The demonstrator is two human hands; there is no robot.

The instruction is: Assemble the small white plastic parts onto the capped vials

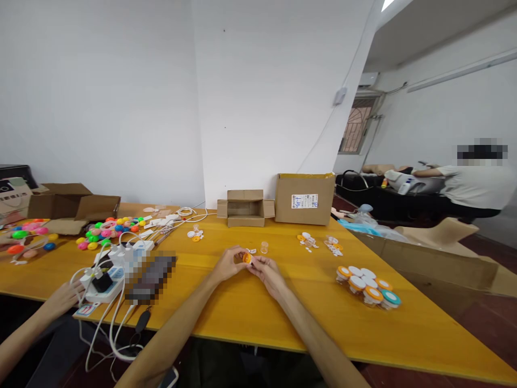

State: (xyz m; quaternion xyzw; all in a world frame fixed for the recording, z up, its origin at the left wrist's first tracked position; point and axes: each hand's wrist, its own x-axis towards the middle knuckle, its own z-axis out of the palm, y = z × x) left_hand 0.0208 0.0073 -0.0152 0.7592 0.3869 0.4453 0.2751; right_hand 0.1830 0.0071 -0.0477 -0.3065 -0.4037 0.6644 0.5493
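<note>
Over the middle of the wooden table, my left hand [231, 264] and my right hand [267, 274] meet around a small orange round lid [247, 258]. The fingertips of both hands are closed on it, and part of it is hidden by them. Just beyond the fingers, small white pieces [252, 251] lie on the table. Beside them a small clear plastic cup [264, 247] stands apart from my hands. To the right is a cluster of clear containers [368, 285] with orange, white and teal lids.
Loose parts [307, 241] lie right of centre. An open cardboard box [245, 221] and a closed carton [305, 199] stand at the back. At left are a power strip [117, 275] with cables, colourful balls [109, 229] and another person's hand [67, 296]. Another person sits far right.
</note>
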